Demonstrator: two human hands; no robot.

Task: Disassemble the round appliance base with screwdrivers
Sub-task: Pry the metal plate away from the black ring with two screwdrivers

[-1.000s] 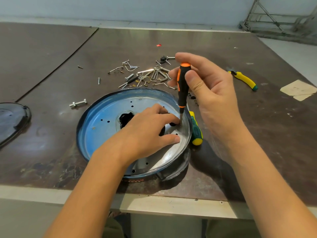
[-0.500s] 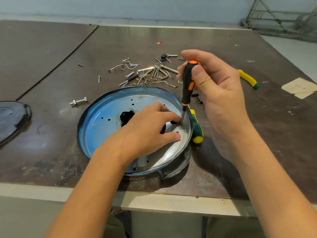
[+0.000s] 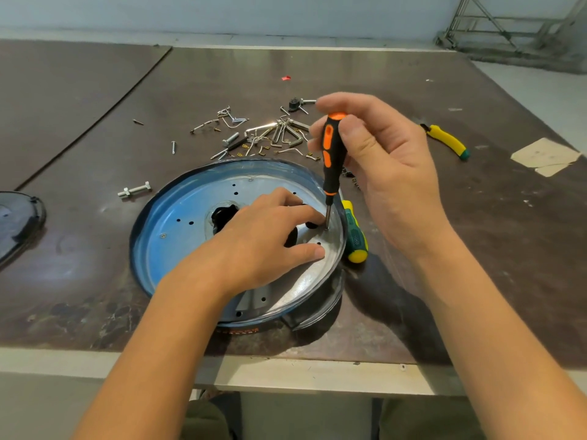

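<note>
The round appliance base, a shallow blue-tinted metal dish with several holes, lies near the table's front edge. My left hand rests flat on its right half, with the forefinger beside the screwdriver's tip and the thumb near the rim. My right hand grips the black and orange screwdriver by the top of its handle. The tool stands almost upright, its tip on a screw at the dish's right edge. The screw itself is hard to make out.
A green and yellow screwdriver lies against the dish's right side. Behind the dish lies a pile of screws, hex keys and clips. There are yellow-handled pliers far right, a bolt left and a black cover at the left edge.
My right fingers have shifted on the screwdriver's handle, which leaned slightly and came back upright. The tip stays on the same spot. My left hand has not moved.
</note>
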